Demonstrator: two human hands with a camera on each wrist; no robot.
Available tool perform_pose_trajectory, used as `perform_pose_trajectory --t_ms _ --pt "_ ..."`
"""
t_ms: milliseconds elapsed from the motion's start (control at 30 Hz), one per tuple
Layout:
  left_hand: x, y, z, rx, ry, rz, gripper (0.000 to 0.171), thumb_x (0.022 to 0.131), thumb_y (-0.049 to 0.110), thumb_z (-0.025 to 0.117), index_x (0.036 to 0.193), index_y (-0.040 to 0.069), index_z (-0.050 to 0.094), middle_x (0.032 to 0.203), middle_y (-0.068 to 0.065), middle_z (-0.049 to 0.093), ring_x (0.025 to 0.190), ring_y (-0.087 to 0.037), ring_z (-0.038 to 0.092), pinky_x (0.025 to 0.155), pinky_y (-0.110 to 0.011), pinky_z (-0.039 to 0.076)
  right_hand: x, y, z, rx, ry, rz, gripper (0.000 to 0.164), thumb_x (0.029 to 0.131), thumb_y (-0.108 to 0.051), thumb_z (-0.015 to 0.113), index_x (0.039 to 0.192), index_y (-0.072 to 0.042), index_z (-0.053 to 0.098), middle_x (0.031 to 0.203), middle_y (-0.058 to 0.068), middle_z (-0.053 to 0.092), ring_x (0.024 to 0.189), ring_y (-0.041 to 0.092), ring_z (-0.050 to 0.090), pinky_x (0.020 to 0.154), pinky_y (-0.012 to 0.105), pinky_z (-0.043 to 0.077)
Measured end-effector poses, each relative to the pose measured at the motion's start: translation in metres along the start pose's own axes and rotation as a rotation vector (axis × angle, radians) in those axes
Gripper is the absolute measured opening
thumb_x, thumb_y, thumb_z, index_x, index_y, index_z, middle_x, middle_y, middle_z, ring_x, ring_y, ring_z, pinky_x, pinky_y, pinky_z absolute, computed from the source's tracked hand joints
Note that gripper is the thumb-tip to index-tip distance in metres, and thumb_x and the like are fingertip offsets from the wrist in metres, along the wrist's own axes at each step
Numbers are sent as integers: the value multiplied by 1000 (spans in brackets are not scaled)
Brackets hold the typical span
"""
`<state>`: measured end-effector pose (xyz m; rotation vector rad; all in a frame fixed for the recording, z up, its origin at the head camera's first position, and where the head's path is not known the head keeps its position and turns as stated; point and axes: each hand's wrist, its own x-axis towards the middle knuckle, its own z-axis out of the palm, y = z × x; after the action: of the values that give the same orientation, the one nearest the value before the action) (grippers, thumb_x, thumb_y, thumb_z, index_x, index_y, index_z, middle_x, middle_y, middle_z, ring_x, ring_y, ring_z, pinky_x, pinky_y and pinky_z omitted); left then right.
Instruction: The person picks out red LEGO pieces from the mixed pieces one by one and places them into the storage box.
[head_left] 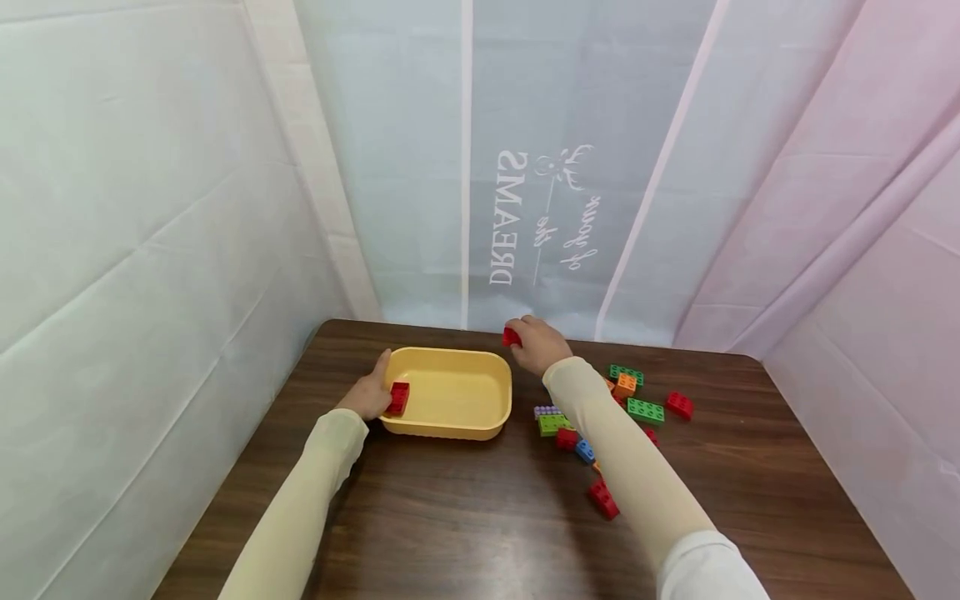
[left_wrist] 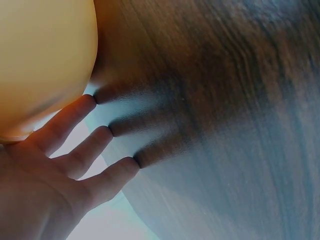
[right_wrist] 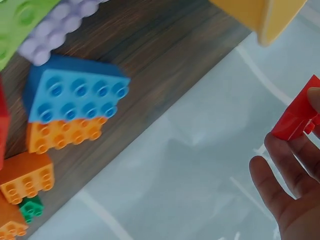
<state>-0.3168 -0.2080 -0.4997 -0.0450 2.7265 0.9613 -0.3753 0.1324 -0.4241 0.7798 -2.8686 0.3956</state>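
Observation:
A yellow plastic bin [head_left: 446,427] stands on the table, with a red toy brick [head_left: 398,400] inside at its left end. My left hand [head_left: 367,395] rests against that end of the bin. In the left wrist view, three straight, spread fingers [left_wrist: 82,155] reach to the tabletop beside the bin's wall [left_wrist: 47,55]; the thumb is hidden there. Raised just past the bin's right end, my right hand [head_left: 542,344] pinches another red toy brick [right_wrist: 299,112] between thumb and fingers. Its lower fingers are partly extended in the right wrist view.
Loose toy bricks lie right of the bin, partly under my right forearm: several red ones [head_left: 679,405], green ones [head_left: 646,410], a blue one [right_wrist: 75,92] and orange ones [right_wrist: 27,175]. A pale cloth hangs behind the table's back edge, and white sheeting borders both sides.

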Motion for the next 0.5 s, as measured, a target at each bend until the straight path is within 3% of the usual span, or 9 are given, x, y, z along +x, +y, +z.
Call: perform_pose_trajectory --t_ms 500 --pt "-1 1 -3 -13 -7 -9 86 93 4 46 164 17 -2 141 -29 49 102 -36 55 96 -52 43 26 -39 12 -10 -65 -47 39 94 -14 67 133 -9 63 114 9 63 101 24 60 90 40 50"
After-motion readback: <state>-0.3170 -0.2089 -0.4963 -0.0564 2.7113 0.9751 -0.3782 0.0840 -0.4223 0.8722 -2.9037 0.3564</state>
